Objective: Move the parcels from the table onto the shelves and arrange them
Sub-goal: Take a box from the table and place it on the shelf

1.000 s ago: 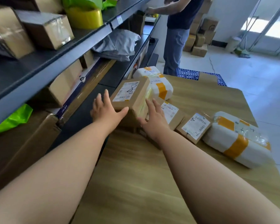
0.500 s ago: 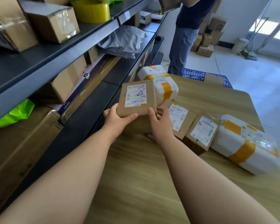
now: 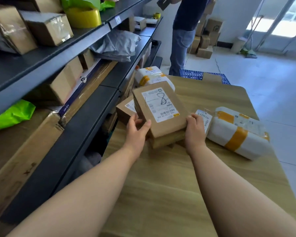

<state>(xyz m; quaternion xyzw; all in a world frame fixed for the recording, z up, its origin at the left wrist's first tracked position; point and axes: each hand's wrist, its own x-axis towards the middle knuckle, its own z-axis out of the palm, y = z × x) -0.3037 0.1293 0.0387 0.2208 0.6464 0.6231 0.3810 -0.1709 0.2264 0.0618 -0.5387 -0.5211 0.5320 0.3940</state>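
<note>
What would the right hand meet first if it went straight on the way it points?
The right hand grips the brown box marked 8, so that comes first; pushed on, that box would probably reach the far white parcel, though depth is unclear.

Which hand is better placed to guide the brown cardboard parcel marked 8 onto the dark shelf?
Probably left. The left hand grips the brown cardboard parcel marked 8 at the corner nearest the dark shelf; the right hand holds the far corner.

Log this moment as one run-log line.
phase: pick-up | left hand: grips brown parcel marked 8 | right hand: grips same parcel | place: over table, not yet shelved
</note>
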